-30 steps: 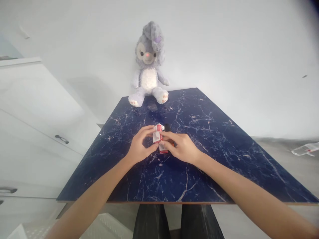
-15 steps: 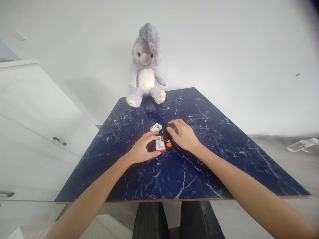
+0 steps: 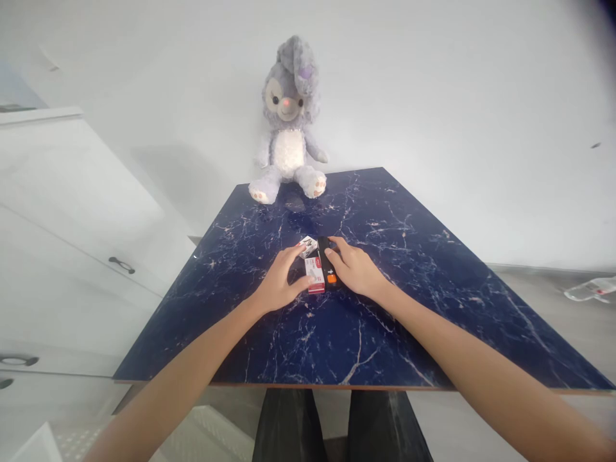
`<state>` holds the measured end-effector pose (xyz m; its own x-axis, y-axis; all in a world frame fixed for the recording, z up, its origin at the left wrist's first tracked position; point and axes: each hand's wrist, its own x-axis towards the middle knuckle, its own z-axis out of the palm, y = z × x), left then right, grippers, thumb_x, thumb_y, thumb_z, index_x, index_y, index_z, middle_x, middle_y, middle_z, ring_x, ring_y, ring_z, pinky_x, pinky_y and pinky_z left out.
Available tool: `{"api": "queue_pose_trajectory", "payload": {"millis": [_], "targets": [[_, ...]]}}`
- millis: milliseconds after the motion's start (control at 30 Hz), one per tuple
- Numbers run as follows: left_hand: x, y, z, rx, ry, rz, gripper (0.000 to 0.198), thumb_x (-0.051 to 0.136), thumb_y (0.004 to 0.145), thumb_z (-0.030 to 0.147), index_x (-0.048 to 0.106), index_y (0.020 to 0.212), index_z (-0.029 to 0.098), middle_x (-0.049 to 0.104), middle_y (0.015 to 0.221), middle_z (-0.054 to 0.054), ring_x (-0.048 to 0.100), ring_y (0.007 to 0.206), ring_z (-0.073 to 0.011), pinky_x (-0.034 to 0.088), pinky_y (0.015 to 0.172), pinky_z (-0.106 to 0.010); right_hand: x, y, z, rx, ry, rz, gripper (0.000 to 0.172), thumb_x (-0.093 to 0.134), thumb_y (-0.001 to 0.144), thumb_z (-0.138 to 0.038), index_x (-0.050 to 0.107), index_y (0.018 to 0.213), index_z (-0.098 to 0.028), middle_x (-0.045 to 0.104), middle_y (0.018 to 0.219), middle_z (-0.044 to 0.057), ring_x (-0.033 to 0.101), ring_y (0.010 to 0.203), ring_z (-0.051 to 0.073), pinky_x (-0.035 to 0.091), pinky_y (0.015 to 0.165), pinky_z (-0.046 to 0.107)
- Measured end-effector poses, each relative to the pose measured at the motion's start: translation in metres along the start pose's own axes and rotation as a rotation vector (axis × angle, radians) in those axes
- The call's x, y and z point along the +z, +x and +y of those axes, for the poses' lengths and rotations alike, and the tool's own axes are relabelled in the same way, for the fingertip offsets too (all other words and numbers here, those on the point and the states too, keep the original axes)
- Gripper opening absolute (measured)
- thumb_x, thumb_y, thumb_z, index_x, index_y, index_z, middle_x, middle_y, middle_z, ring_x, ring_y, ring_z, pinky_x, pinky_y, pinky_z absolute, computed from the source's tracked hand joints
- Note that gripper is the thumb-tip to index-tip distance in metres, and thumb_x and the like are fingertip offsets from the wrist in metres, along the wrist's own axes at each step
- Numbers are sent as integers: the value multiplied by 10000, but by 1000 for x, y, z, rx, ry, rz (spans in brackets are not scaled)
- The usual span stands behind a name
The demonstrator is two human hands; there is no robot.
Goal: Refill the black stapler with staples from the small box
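Note:
On the blue table (image 3: 359, 346) a small red-and-white box (image 3: 315, 274) stands beside a black stapler-like object (image 3: 323, 256) with an orange square on its near end. Just beyond is another small white box (image 3: 308, 246), bearing a dark picture. My left hand (image 3: 280, 279) curves round the left side of both boxes, thumb and fingers apart. Its fingertips reach the far box and its thumb is at the near box's edge. From the right, my right hand (image 3: 353, 266) grips the black object, thumb on top; some fingers are hidden.
A grey plush rabbit (image 3: 289, 154) sits at the table's back edge against the wall. White drawers (image 3: 72, 256) stand to the left. A clear plastic bottle (image 3: 590, 290) lies on the floor at right, and a white perforated basket (image 3: 216, 436) is below the table's left front.
My left fingers have drawn back a little from over the near box, showing more of it. My right hand has closed further on the black object. The whole view has shifted slightly.

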<state>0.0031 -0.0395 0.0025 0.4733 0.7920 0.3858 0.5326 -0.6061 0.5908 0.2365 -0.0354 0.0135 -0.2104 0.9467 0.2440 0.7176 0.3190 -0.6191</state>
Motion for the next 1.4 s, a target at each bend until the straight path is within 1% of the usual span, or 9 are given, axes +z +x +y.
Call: {"api": "queue_pose_trajectory", "payload": {"millis": [133, 333, 433, 533, 633, 833, 933, 1233, 1400], "targets": [[1, 17, -16, -79, 78, 98, 465, 411, 1016, 461, 518, 1425, 267, 489, 1504, -93, 412, 1403, -276, 308, 1159, -536, 1, 0, 0, -10, -17, 3, 430, 355, 1044, -413, 483, 1379, -177, 715, 1148, 122, 695, 1016, 256, 496, 879, 346], [3, 26, -23, -70, 131, -34, 450, 357, 1029, 468, 661, 1296, 272, 685, 1290, -41, 476, 1296, -296, 326, 1120, -559, -2, 1, 1, -9, -15, -23, 447, 347, 1043, -413, 472, 1394, -165, 726, 1100, 124, 702, 964, 252, 499, 841, 338], [0, 21, -19, -46, 116, -11, 474, 325, 1040, 457, 620, 1344, 245, 690, 1262, -61, 505, 1238, -279, 350, 1100, -550, -4, 1, 1, -8, -14, -44, 444, 345, 1043, -420, 477, 1388, -173, 734, 1055, 110, 705, 930, 248, 498, 813, 331], [-3, 16, -18, -51, 87, 12, 509, 326, 1038, 478, 511, 1446, 236, 585, 1407, -89, 451, 1322, -275, 321, 1136, -543, -6, 0, -1, -15, -5, -49, 435, 346, 1043, -411, 483, 1378, -171, 733, 1061, 110, 703, 929, 249, 496, 811, 334], [-6, 14, -21, -30, 27, -100, 615, 410, 997, 549, 354, 1545, 274, 416, 1559, -96, 320, 1446, -300, 277, 1176, -559, -7, 0, -2, -13, -11, -48, 435, 357, 1039, -408, 485, 1378, -168, 734, 1062, 111, 704, 928, 253, 496, 815, 339], [-15, 5, -18, 6, 26, -280, 1103, 727, 769, 622, 86, 1612, 315, 220, 1645, -139, 222, 1494, -404, 294, 1163, -619, -6, 0, 0, -21, 4, -56, 440, 347, 1042, -416, 476, 1385, -173, 734, 1040, 103, 702, 913, 251, 498, 781, 331], [-14, 2, -13, -21, 68, -305, 1201, 783, 703, 623, 59, 1612, 323, 189, 1654, -143, 189, 1501, -433, 293, 1160, -635, -6, 1, 1, -24, 3, -50, 439, 355, 1041, -419, 477, 1385, -176, 733, 1034, 104, 702, 896, 245, 497, 777, 326], [-9, 2, -14, -75, 72, -255, 1159, 792, 695, 613, 137, 1606, 322, 301, 1601, -163, 329, 1445, -426, 363, 1118, -617, -7, 0, -1, -11, -2, -43, 431, 361, 1035, -408, 489, 1380, -181, 729, 1070, 106, 703, 926, 246, 499, 792, 331], [-8, 0, -16, -66, 78, -251, 1148, 793, 703, 594, 133, 1605, 330, 287, 1603, -162, 331, 1443, -419, 372, 1111, -603, -11, 0, -1, 2, 28, -77, 523, 558, 941, -424, 464, 1410, -211, 726, 1126, 78, 704, 910, 243, 516, 805, 350]]}}
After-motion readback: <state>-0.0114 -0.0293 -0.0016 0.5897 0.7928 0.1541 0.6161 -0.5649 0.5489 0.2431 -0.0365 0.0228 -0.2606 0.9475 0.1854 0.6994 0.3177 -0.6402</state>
